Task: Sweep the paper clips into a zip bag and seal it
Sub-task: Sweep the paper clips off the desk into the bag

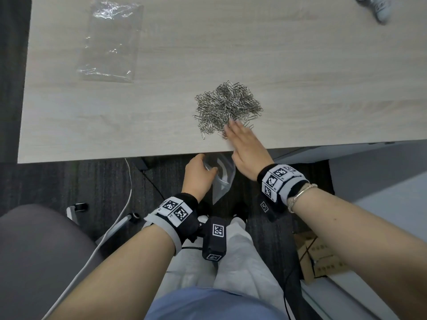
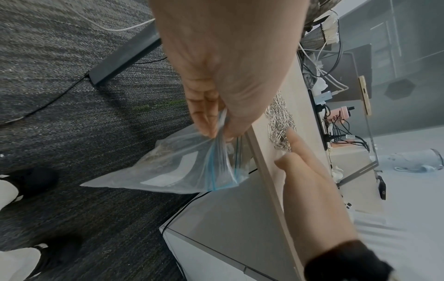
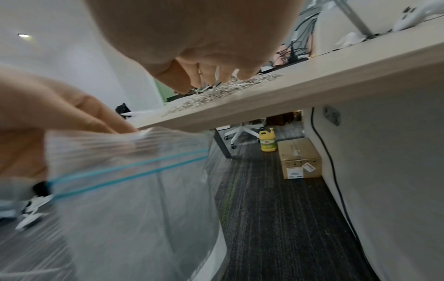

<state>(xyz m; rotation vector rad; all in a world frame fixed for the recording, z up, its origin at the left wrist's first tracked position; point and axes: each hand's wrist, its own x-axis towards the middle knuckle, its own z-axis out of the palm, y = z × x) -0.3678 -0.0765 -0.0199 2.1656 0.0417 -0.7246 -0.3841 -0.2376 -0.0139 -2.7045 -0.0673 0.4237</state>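
Right hand [image 3: 192, 47] over paper clips [image 3: 216, 91]; left hand [image 3: 48, 114] pinching zip bag [image 3: 134, 190].

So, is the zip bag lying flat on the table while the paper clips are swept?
No, the left hand holds the zip bag in the air just below the table edge.

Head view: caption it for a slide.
Right hand reaches the clips; left hand holds the bag below the desk edge.

zip bag [image 3: 134, 199] motion-blurred in right wrist view, bottom cut off by frame edge. right hand [image 1: 245, 144] covers near edge of paper clips [image 1: 227, 107]. white object [image 1: 379, 6] at worktop [image 1: 300, 54] corner cropped, can't ID.
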